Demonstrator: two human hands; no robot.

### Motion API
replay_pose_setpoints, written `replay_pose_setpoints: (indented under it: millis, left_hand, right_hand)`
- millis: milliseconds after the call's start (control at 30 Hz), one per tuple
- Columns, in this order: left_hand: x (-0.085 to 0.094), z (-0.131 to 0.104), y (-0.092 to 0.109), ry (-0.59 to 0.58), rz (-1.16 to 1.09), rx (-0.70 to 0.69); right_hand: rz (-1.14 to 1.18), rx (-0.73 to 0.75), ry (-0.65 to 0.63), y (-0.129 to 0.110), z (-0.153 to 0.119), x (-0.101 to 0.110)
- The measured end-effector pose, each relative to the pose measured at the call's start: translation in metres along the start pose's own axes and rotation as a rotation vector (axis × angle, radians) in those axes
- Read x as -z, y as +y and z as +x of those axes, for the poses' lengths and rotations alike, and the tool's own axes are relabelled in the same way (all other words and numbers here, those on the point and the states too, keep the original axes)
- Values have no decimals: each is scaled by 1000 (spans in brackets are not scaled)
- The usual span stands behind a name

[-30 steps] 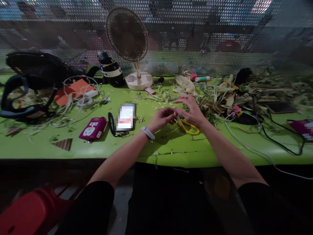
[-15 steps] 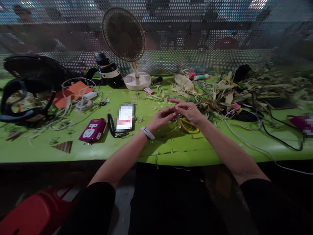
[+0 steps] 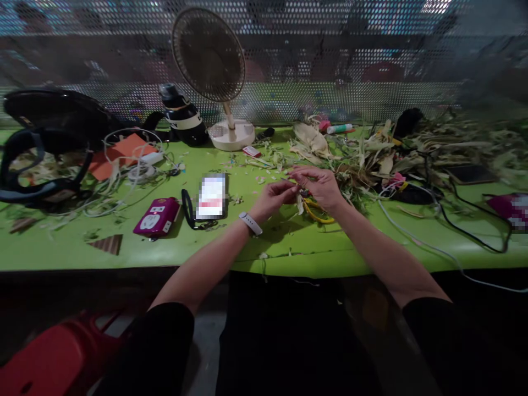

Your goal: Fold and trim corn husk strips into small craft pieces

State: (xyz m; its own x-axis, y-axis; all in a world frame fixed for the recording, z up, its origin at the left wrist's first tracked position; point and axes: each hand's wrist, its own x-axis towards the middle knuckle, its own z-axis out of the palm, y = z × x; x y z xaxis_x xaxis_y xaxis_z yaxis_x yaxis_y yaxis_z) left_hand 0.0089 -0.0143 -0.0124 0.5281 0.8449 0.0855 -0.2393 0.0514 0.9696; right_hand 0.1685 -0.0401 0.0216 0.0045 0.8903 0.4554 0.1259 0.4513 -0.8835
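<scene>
My left hand [image 3: 273, 199], with a pale watch band at its wrist, is closed in a pinch at the middle of the green table. Below its fingertips hangs a small pale strip of husk [image 3: 301, 206]. Right beside it, my right hand [image 3: 319, 187] has its thumb and fingers bent in toward the left fingertips. Whatever lies between the right fingers is too small to make out. Under the right hand rest yellow-handled scissors [image 3: 320, 214], partly covered by it.
Heaped dry husks and leaves [image 3: 371, 159] spread over the right side. A desk fan [image 3: 231, 135], a black bottle [image 3: 185, 124], a phone [image 3: 211, 197] and a purple box [image 3: 157, 218] stand or lie to the left. A white cable [image 3: 433, 254] crosses the right edge.
My right hand has shifted slightly and its fingers have lifted a little from the left fingertips. The pale strip hangs at a slightly different angle. The left hand stays nearly in place.
</scene>
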Motion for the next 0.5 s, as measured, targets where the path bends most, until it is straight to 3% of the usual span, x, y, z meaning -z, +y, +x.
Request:
replay_pose_setpoints:
  millis: [100, 167, 233, 333, 500]
  left_hand:
    - [0, 3, -2, 128, -86, -73]
    - [1, 6, -3, 180, -100, -143]
    - [2, 8, -4, 215, -92, -215]
    - [4, 8, -6, 254, -66, -246]
    - [1, 6, -6, 260, -22, -197]
  right_hand:
    - [-175, 38, 164, -4, 5, 11]
    - [-240, -36, 206, -3, 6, 13]
    - [-200, -220, 61, 2, 4, 8]
    - [61, -480, -204, 11, 0, -9]
    - [291, -542, -152, 19, -5, -26]
